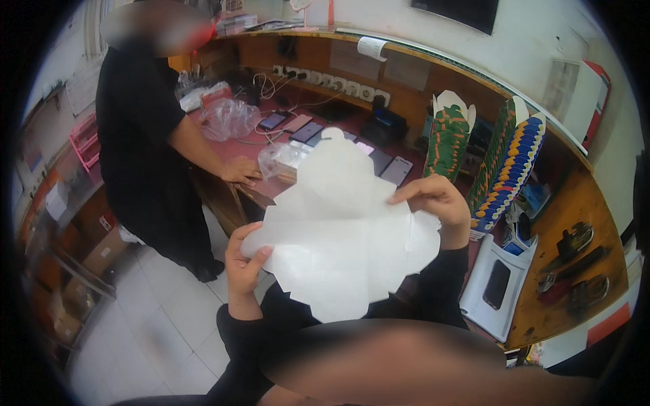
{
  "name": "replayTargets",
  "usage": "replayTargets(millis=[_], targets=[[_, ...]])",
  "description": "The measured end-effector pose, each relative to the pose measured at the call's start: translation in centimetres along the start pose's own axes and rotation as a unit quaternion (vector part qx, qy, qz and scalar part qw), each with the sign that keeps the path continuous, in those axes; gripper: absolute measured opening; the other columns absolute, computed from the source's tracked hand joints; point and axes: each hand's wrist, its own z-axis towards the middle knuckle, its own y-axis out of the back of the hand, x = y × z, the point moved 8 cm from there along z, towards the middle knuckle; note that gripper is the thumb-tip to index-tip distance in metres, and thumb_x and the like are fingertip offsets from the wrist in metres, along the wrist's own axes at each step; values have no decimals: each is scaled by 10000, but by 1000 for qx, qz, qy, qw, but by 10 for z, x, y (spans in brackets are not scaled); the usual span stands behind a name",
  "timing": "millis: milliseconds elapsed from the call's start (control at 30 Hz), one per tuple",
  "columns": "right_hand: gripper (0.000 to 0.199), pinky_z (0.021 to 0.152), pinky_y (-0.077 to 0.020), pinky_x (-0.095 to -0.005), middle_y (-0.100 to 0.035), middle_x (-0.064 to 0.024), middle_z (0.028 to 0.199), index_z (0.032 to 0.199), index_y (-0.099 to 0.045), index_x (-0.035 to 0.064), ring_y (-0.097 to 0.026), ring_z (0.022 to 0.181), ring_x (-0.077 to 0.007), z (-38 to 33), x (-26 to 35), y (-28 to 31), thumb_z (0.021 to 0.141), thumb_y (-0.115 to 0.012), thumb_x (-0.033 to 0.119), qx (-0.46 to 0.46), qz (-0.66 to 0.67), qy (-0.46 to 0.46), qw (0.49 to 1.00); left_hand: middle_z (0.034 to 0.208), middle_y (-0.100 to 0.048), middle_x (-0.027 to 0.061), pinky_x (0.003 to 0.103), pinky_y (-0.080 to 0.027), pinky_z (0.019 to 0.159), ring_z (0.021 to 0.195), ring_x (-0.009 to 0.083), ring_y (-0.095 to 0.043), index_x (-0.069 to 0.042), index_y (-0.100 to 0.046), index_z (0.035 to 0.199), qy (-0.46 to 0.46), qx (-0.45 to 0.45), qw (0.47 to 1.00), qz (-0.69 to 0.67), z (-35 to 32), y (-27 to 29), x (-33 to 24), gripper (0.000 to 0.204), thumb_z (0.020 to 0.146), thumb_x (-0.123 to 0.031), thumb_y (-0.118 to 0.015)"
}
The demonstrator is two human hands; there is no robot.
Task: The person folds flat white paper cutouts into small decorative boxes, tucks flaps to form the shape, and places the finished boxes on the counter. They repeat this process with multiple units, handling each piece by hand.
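Note:
A flat white carton blank [332, 230] with notched edges and faint creases is spread out in front of me, its plain side facing up. My left hand [245, 267] pinches its left flap, thumb on top. On the opposite side my right hand [437, 203] grips the upper right edge between thumb and fingers. The blank hides part of the table and of my right forearm. Just beyond my right hand stand a stack of nested green patterned cartons [447, 142] and a taller blue and yellow patterned stack [509, 176].
Several phones [308, 132] and clear plastic bags [231, 120] lie on the red tabletop. A row of white sockets [332, 82] runs behind. A phone on an open notebook [484, 311] and hole punches [572, 237] lie right. Another person [145, 128] stands left, one hand on the table.

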Motion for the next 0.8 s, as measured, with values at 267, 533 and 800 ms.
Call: replayTargets(millis=[267,533,800], targets=[[294,799,-530,-298,-736,-135,994,986,-760,-16,-706,926,-222,19,-11,-14,724,-642,-80,-10,-95,19,995,1170,-680,90,270,-499,896,1022,155,-648,-27,-630,1294,-32,-1,992,122,-10,5,-10,364,933,-15,-677],[274,829,-528,-291,-686,-57,956,1145,-623,16,-657,910,-135,34,-53,-17,888,-681,-56,-231,-34,23,972,1323,-618,176,352,-458,1035,1209,292,-614,-3,-548,1376,-67,34,961,265,-16,-22,-12,442,945,-24,-644],[179,833,-509,-267,-711,-54,964,1053,-657,12,-664,909,-129,34,-59,-7,889,-669,-59,-326,-133,-36,935,1533,-361,275,403,-330,1165,1385,368,-442,8,-146,1588,24,235,938,254,-25,-59,12,823,942,-100,-645]])
